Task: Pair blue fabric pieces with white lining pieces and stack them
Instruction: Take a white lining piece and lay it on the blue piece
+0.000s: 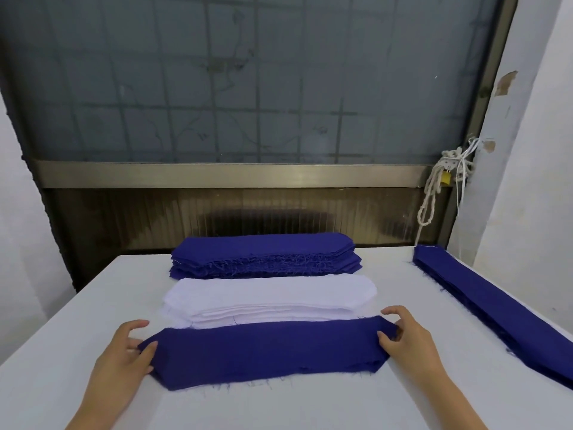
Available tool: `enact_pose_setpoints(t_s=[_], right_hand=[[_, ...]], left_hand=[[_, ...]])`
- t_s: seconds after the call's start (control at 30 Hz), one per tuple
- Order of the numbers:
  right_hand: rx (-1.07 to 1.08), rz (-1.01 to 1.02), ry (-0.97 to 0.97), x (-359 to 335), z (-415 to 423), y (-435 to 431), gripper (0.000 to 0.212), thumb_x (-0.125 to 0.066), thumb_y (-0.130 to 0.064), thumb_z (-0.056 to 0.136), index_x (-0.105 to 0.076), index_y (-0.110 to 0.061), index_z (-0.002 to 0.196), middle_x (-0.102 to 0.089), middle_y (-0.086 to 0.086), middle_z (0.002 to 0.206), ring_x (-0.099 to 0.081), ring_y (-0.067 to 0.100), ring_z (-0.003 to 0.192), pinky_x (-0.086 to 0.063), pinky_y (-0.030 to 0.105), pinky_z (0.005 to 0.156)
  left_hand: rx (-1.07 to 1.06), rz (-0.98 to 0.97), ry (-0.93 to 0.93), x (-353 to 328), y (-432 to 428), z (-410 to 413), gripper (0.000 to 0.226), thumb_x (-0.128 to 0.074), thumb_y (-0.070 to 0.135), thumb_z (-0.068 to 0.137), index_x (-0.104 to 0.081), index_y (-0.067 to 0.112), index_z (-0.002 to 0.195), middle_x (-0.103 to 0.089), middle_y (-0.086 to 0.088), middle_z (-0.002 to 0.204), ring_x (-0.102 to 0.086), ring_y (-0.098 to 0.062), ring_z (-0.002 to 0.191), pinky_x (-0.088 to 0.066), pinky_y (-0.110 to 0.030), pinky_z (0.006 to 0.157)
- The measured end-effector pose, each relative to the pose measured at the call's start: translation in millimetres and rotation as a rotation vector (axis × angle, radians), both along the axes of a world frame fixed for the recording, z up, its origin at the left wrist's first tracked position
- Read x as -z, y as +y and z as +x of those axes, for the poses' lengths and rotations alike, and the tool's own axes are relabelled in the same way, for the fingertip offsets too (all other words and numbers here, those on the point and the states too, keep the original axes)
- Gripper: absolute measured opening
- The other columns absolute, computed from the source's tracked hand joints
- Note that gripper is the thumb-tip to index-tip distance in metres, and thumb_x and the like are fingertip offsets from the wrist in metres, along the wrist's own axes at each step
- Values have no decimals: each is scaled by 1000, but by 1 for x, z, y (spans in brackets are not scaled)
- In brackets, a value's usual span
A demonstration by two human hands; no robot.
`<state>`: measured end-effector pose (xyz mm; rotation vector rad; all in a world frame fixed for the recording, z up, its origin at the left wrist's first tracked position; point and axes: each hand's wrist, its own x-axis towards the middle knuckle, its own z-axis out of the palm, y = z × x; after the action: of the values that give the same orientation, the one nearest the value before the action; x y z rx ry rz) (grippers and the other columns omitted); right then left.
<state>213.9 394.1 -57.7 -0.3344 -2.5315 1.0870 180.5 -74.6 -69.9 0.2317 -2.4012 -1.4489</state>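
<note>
while flat, blue piece (266, 352) lengthwise left-right

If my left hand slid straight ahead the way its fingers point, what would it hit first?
Probably the white stack, just past the blue piece the left hand holds; depth unclear.

On the table (62, 352), three lots lie in a row leading away from the person. The near piece (266, 352) lies closest, the lining stack (269, 297) just behind it and meeting its far edge, and the fabric stack (266, 252) behind that, by the table's far edge. The left hand (124, 352) holds the near piece's left end, the right hand (409, 339) its right end. A strip stack (496, 305) runs along the table's right edge, well apart from the row. A window (248, 88) stands behind the table
</note>
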Motion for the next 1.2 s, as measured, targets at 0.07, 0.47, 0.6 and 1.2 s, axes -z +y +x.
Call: enact_pose_setpoints(t_s=[0.07, 0.47, 0.6, 1.2], right_hand=[[16, -40, 38, 2, 0, 0, 25, -67, -19, 87, -53, -32, 102, -56, 3, 64, -55, 17, 62, -40, 20, 55], [62, 87, 1, 7, -6, 3, 18, -67, -9, 85, -66, -27, 83, -51, -4, 89, -56, 4, 74, -36, 10, 61], [77, 132, 56, 8, -3, 1, 20, -68, -6, 84, -67, -26, 82, -45, -4, 90, -50, 15, 88, -36, 19, 72], [-187, 274, 159, -26, -39, -45, 17, -58, -6, 92, -66, -21, 92, -53, -7, 89, -53, 7, 82, -40, 10, 70]], left_hand=[[9, -3, 15, 2, -2, 0, 27, -63, 4, 90, -60, 29, 98, -65, -9, 87, -67, -26, 71, -54, -31, 59], [-20, -208, 74, 0, 4, 3, 36, -71, -10, 75, -72, 26, 78, -62, 0, 85, -58, -2, 78, -39, 2, 69], [-38, -295, 94, -1, 4, 2, 38, -70, -11, 73, -72, 23, 89, -62, -8, 99, -57, -18, 83, -45, -18, 83], [73, -430, 233, -50, 48, -24, 23, -61, 2, 89, -69, 20, 100, -58, 1, 107, -53, -18, 103, -41, -28, 92]])
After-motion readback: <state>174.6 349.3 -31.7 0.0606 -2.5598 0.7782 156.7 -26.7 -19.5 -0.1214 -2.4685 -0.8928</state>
